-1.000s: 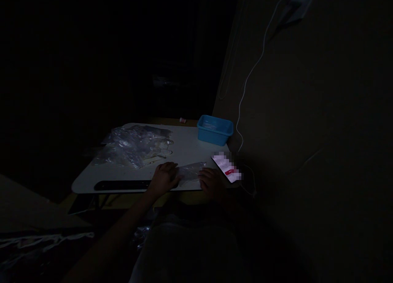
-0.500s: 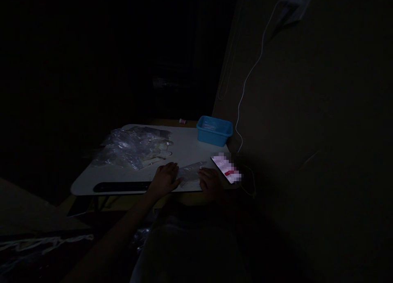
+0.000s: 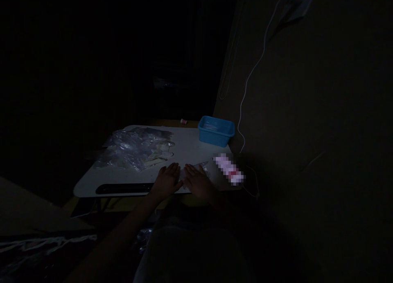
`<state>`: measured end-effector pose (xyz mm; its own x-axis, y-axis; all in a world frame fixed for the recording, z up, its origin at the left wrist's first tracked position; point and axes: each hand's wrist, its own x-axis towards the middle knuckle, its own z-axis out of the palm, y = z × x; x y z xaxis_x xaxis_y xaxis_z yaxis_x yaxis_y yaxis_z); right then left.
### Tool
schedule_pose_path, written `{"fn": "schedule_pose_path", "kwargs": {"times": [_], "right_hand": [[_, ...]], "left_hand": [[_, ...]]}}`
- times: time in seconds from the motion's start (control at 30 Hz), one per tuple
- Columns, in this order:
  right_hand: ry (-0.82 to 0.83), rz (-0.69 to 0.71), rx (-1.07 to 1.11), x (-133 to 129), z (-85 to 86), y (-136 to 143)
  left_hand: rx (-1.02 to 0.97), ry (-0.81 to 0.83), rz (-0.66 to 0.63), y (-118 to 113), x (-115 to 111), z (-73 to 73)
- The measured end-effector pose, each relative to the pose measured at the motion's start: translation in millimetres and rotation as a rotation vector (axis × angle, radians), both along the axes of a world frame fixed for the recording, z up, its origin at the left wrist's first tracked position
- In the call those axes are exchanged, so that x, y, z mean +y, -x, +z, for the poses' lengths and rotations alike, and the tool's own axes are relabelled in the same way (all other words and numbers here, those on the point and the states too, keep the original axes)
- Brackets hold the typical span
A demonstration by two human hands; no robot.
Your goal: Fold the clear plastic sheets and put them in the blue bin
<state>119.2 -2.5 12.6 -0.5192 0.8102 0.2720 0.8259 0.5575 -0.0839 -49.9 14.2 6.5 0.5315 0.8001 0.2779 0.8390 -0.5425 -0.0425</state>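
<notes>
A clear plastic bag lies flat at the front edge of the white folding table. My left hand rests at the bag's left end, palm down with the fingers stretched out. Over the bag's middle lies my right hand, also flat, its fingers extended and covering part of the plastic. The two hands are close together, with a narrow strip of bag between them. A loose heap of crumpled clear plastic bags spreads over the table's left side.
A blue plastic basin stands at the table's back right corner. A lit phone, its screen blurred, lies right of my right hand. A white cable hangs along the wall. Behind the table is a small pinkish-white object.
My right hand has slid left across the bag, from its right end toward my left hand. My left hand stays at the bag's left end. The view has shifted slightly.
</notes>
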Motion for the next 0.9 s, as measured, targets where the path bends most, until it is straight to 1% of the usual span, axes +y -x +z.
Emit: {"fn": "schedule_pose_path", "kwargs": {"times": [0.23,0.37,0.47,0.57,0.63,0.7,0.8,0.9], "right_hand": [[-0.129,-0.147,-0.018,17.6,-8.8,-38.3],[-0.172,-0.165,-0.03,26.1,-10.4,-55.4],[-0.199,-0.195,-0.04,31.9,-9.7,-64.5],[-0.189,-0.253,-0.048,36.4,-4.9,-69.2],[-0.174,-0.282,-0.042,36.5,-0.4,-67.2],[-0.152,-0.259,-0.035,32.8,3.0,-59.4],[-0.125,-0.141,-0.022,21.3,2.7,-37.9],[-0.124,-0.028,-0.014,9.0,-3.0,-15.9]], "left_hand": [[-0.07,0.015,0.007,-1.9,-0.1,0.7],[-0.038,0.015,0.013,-1.4,0.0,0.5],[-0.017,0.017,0.017,-1.2,0.0,1.2],[-0.025,0.028,0.021,-1.9,-0.9,2.9],[-0.037,0.037,0.025,-2.7,-1.4,4.0],[-0.047,0.042,0.025,-3.3,-1.7,4.5],[-0.062,0.036,0.023,-3.4,-1.5,4.1],[-0.066,0.031,0.023,-2.7,-1.3,3.0]]}}
